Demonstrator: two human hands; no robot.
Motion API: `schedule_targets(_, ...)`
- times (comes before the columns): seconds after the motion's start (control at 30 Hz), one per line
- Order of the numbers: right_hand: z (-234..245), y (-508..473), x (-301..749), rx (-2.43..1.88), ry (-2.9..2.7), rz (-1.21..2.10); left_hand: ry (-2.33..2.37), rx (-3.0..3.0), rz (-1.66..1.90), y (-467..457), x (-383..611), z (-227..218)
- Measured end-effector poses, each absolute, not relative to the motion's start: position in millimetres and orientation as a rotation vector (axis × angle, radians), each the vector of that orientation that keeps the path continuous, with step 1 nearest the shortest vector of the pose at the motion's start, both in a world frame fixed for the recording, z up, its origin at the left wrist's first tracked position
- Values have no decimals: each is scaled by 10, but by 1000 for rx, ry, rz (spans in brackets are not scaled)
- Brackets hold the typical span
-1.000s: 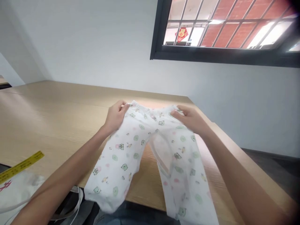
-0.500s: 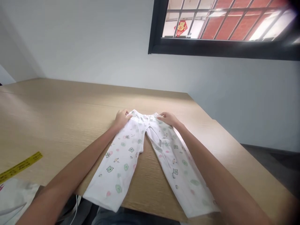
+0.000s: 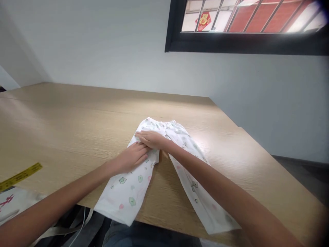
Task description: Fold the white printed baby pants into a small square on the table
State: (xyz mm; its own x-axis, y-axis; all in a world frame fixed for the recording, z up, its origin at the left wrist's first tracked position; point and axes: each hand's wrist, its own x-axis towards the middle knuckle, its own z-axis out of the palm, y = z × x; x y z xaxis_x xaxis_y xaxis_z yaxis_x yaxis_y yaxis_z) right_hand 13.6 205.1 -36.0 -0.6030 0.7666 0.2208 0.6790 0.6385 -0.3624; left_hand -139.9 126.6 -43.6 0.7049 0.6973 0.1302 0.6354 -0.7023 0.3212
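White child's trousers (image 3: 131, 193) with small green and pink animal prints lie spread on the wooden table, waistband away from me and legs toward me. My left hand (image 3: 131, 157) rests flat on the upper part of the left trouser leg, fingers stretched out. Across the trousers reaches my right hand (image 3: 151, 139), lying flat on the same leg just below the waistband. Its fingers are extended, and the two hands touch or overlap slightly. Neither hand grips the cloth. My right forearm covers part of the right leg, whose hem lies near the table's front edge.
The wooden table (image 3: 77, 120) runs back to a pale wall. A yellow strip (image 3: 20, 176) with dark markings lies at its left front edge, above a white bag (image 3: 17, 202) with red print. A dark-framed, barred window (image 3: 231, 43) is at upper right.
Both hands have left the waistband's corners. The left hand came nearer and onto the left leg; the right hand crossed leftward onto the same leg. The trousers stay spread out.
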Motion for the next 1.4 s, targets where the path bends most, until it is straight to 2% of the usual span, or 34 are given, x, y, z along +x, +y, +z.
schedule_targets(0.17,-553,2475,180,-1258,-2566,381,946,2805,137,421,-1590,-375)
schedule_targets(0.33,-477,2613,197,-1309,-2537,482,917,2822,274,-32,-1708,-250)
schedule_targets(0.53,45,2346,634,-1301,-2508,669,1080,2629,565,363,-1364,-137)
schedule_targets(0.63,173,2005,1037,-1271,-2466,710,929,2663,483,762,-908,-101)
schedule_targets(0.8,9,1597,1469,-1400,-2446,733,798,2825,232,1434,-126,-186)
schedule_targets(0.93,-265,1684,1410,-1479,-2497,634,636,2888,179,1211,161,-265)
schedule_targets(1.0,-378,1811,1313,-1479,-2514,555,467,2932,239,808,192,-337)
schedule_targets(1.1,-478,1979,1192,-1492,-2489,450,213,2978,604,187,179,-522)
schedule_targets(1.23,-521,2055,1146,-1481,-2416,373,324,2967,965,-163,184,-748)
schedule_targets(1.4,-494,2060,1212,-1649,-2094,309,661,2867,928,-161,322,-703)
